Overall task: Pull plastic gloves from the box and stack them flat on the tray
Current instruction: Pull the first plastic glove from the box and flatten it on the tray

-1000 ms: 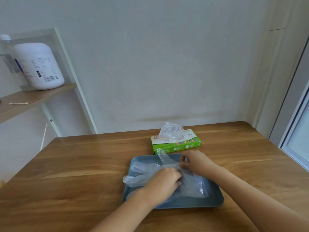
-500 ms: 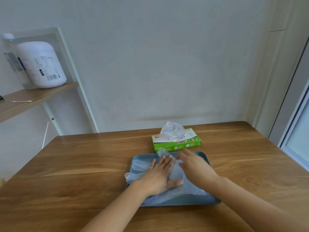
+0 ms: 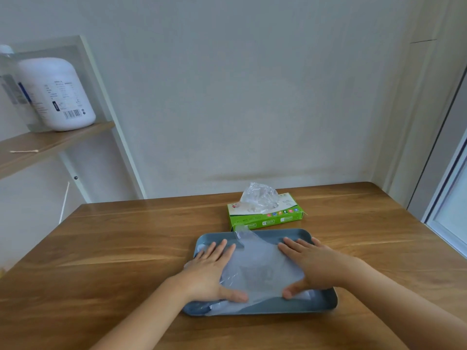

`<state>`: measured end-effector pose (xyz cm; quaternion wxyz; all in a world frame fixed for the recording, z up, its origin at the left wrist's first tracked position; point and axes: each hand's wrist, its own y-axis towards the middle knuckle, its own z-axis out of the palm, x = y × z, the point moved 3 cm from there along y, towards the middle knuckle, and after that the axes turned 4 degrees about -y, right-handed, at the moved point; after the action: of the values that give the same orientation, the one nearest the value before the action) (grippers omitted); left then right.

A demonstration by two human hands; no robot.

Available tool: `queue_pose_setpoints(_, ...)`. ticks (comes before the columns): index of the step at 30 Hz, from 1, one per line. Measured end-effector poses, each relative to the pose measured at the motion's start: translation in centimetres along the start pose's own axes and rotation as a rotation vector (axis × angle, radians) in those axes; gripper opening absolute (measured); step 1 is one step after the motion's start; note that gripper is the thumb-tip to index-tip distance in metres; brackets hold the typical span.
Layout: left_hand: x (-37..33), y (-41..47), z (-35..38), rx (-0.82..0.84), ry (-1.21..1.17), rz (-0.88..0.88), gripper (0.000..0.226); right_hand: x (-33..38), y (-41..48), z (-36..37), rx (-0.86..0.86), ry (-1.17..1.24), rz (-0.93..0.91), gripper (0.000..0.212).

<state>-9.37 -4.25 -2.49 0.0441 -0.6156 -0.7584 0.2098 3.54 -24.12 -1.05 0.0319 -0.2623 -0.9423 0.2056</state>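
Grip: none, left hand (image 3: 209, 271) and right hand (image 3: 310, 266) press flat on glove (image 3: 255, 269) | change: palms have slid apart | task: glove looks smoothed on tray (image 3: 326, 303); box (image 3: 265, 218) likely next

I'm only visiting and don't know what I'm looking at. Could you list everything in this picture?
table: one, brown wood, fills the lower view
tray: one, blue-grey, on the table in front of the person
gloves: a stack, number unclear, clear plastic, lying flat in the tray
box: one, green, on the table just behind the tray
next glove: one bunch, clear, sticking up out of the box
shelf: one, brown wood, upper left
jug: one, white, standing on the shelf
stick: one, pale and thin, lying on the shelf
left hand: one, fingers straight, pressing on the gloves' left side
right hand: one, fingers straight, pressing on their right side
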Motion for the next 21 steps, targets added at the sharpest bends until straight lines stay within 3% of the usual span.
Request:
queue_pose_setpoints(4, 0.4, -0.8, -2.9, 0.021, -0.076, -0.044, 0.107, -1.0, 0.2, -2.5, 0.0, 0.045, 0.035, 0.098)
queue_pose_setpoints(7, 0.3, 0.3, -6.6, -0.141, -0.163, -0.058, 0.081, -1.3, 2.3, -5.7, -0.357, 0.166, 0.116, 0.055)
queue_pose_setpoints(9, 0.1, 1.9, -8.7, -0.268, -0.191, -0.057, 0.063, -1.2, 4.2, -7.2, -0.62, 0.273, 0.185, 0.048)
queue_pose_setpoints(11, 0.0, 4.0, -10.1, -0.358, -0.232, -0.065, 0.053, -0.5, 6.4, -8.1, -0.764, 0.322, 0.201, 0.055)
queue_pose_setpoints(13, -0.1, 6.4, -10.6, -0.397, -0.263, -0.082, 0.057, 0.5, 8.7, -8.3, -0.787, 0.284, 0.22, 0.066)
queue_pose_setpoints(15, -0.3, 8.4, -10.6, -0.39, -0.346, -0.077, 0.057, 0.9, 10.6, -8.3, -0.799, 0.259, 0.276, 0.064)
queue_pose_setpoints(19, -1.0, 10.9, -9.1, -0.318, -0.596, -0.023, 0.061, 0.1, 12.0, -8.5, -0.916, 0.247, 0.285, 0.019)
queue_pose_setpoints(21, -1.3, 11.5, -8.5, -0.316, -0.619, -0.021, 0.063, -0.4, 12.0, -8.8, -0.965, 0.339, 0.259, 0.012)
